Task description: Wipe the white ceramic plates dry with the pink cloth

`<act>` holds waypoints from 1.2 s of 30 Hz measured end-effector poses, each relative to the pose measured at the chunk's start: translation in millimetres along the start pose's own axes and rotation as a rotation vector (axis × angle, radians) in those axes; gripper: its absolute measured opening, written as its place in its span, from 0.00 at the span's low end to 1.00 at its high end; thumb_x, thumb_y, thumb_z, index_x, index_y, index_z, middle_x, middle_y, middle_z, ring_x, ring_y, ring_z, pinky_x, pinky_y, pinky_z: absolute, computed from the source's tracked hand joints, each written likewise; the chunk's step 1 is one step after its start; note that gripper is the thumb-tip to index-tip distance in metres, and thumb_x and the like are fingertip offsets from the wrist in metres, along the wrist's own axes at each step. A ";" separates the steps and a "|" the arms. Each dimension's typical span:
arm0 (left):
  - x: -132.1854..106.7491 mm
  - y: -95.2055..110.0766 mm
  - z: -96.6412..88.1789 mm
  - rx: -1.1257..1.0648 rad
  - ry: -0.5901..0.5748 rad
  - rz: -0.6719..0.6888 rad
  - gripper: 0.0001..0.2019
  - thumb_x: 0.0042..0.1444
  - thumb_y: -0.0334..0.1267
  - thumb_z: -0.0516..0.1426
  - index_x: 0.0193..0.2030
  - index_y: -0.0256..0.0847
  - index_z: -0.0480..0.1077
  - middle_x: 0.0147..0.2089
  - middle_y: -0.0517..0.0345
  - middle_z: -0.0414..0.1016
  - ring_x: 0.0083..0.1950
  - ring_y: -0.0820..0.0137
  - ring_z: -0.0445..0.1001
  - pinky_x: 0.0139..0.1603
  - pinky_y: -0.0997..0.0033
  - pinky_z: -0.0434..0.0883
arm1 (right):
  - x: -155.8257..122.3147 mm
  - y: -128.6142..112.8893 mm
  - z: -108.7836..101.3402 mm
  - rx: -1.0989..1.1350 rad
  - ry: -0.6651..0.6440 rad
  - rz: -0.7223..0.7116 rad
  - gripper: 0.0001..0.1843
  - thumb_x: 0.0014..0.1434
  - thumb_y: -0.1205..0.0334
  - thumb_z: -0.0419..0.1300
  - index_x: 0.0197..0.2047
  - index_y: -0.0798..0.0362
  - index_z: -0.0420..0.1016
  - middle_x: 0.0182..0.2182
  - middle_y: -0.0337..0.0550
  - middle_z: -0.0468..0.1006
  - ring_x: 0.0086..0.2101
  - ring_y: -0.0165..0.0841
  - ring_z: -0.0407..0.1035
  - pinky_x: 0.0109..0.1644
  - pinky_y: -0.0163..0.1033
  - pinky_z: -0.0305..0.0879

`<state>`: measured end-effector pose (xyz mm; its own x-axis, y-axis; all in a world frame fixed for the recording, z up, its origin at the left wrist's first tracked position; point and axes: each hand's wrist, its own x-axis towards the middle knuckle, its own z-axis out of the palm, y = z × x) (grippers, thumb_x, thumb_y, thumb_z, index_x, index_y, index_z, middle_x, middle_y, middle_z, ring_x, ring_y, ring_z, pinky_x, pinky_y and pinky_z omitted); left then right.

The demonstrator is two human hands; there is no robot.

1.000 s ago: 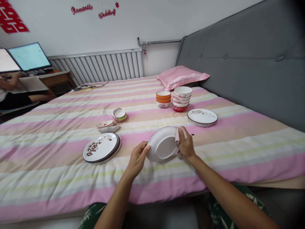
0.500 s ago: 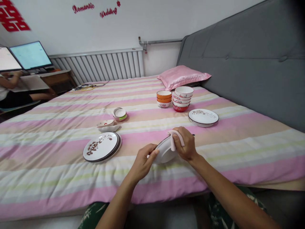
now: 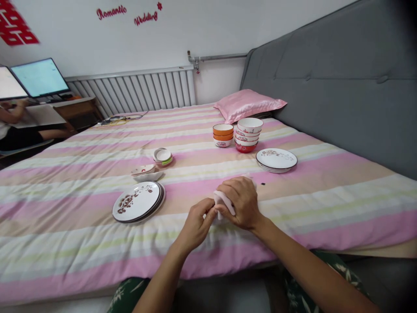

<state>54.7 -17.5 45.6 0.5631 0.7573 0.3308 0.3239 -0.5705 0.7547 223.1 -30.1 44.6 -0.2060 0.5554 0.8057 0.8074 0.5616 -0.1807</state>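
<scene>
My left hand is closed at the near-left edge of a plate, which is now almost wholly hidden by my hands. In my right hand is a pale pink cloth, pressed over the plate close to my left thumb. Both hands are almost touching, low over the near part of the bed. To the left lies a stack of white plates with dark rims and brown flowers. Another plate stack rests beyond my right hand.
Stacked orange and white bowls stand beside a taller bowl stack. Small dishes and oblong dishes lie left. A pink pillow is against the grey headboard. Another person sits far left by monitors.
My right hand has moved left and slightly down with the cloth, towards my left hand, and now covers the plate. The left hand keeps its place.
</scene>
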 end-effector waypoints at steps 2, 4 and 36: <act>0.1 0.9 -0.1 0.001 -0.018 0.000 0.14 0.61 0.41 0.46 0.25 0.39 0.59 0.25 0.63 0.57 0.28 0.74 0.56 0.30 0.75 0.56 | -0.8 1.7 0.4 0.005 0.006 -0.006 0.16 0.53 0.51 0.55 0.42 0.51 0.69 0.37 0.45 0.73 0.39 0.39 0.63 0.47 0.46 0.55; 0.6 3.6 0.2 -0.004 -0.037 0.007 0.14 0.61 0.41 0.46 0.26 0.39 0.60 0.25 0.63 0.58 0.28 0.74 0.57 0.31 0.75 0.57 | -2.1 4.5 1.0 0.013 0.037 -0.008 0.14 0.52 0.53 0.56 0.40 0.51 0.69 0.35 0.44 0.73 0.38 0.38 0.63 0.46 0.46 0.56; 1.1 -22.7 -15.0 -0.177 0.040 -0.184 0.16 0.60 0.46 0.48 0.28 0.37 0.62 0.26 0.63 0.57 0.28 0.75 0.57 0.28 0.76 0.57 | -42.1 46.4 62.7 0.831 0.276 1.171 0.17 0.52 0.48 0.53 0.32 0.54 0.71 0.13 0.29 0.61 0.12 0.24 0.56 0.15 0.30 0.54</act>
<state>36.6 1.0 37.4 0.4751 0.8573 0.1985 0.2782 -0.3603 0.8904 234.5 11.0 -33.1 0.5180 0.8547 0.0355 -0.1293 0.1192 -0.9844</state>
